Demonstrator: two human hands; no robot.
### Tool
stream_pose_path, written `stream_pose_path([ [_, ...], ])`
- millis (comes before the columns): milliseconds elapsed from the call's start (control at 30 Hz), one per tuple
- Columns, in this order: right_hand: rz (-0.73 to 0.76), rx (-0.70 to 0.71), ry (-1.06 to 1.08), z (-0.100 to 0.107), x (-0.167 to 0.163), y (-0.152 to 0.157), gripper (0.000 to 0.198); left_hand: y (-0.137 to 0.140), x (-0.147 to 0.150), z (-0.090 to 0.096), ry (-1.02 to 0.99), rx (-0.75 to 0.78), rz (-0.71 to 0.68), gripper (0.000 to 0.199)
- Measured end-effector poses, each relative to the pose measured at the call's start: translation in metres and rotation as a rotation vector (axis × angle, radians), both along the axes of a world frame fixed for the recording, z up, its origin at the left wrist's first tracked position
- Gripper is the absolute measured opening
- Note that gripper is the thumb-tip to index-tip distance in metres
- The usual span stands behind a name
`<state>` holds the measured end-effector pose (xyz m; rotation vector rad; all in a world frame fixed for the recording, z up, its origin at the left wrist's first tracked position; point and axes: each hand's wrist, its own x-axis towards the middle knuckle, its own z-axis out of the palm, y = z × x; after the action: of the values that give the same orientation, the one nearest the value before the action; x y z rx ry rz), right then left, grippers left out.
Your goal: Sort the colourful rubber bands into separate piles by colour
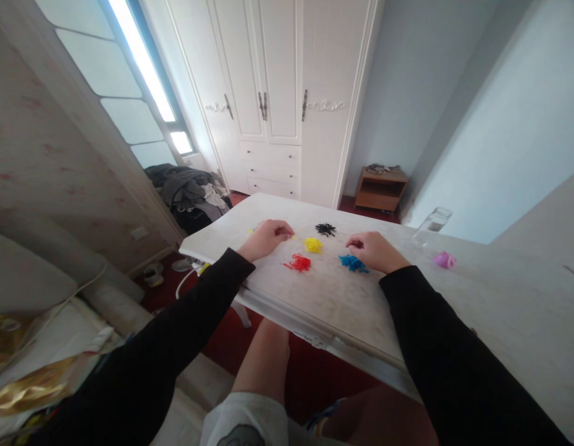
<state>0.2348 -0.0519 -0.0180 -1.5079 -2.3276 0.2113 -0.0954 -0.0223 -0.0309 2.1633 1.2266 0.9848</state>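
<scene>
On the white table (305, 300) lie small heaps of thin strands: black (325, 230), yellow (313, 245), red (300, 263) and blue (354, 263). My left hand (267, 240) rests left of the yellow heap, its fingers pinched together. A tiny yellow bit shows at its fingertips; whether they grip it is unclear. A few more light and yellow bits (252, 231) lie partly hidden behind this hand. Just above and beside the blue heap is my right hand (374, 250), fingers curled and closed. What they hold, if anything, is hidden.
To the right, a clear glass bottle or jar (434, 224) and a pink-purple object (444, 259) are on the table. Beyond stand a white wardrobe (273, 74) and a small wooden cabinet (381, 189). Clothes (185, 189) are piled at the left; a white cable (181, 284) hangs by the table's left edge.
</scene>
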Motion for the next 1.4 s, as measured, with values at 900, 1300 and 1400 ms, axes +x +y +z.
stream_pose_path([
  [900, -0.077, 0.291, 0.205, -0.006, -0.01, 0.003, 0.014, 0.078, 0.118, 0.006, -0.308, -0.157, -0.577, 0.019],
  [1300, -0.019, 0.238, 0.348, 0.0, -0.035, -0.013, 0.014, 0.061, 0.105, 0.006, -0.362, -0.217, -0.617, 0.027],
  [1400, -0.024, 0.211, 0.435, 0.001, -0.041, -0.016, 0.008, 0.059, 0.106, 0.006, -0.364, -0.203, -0.609, 0.026],
])
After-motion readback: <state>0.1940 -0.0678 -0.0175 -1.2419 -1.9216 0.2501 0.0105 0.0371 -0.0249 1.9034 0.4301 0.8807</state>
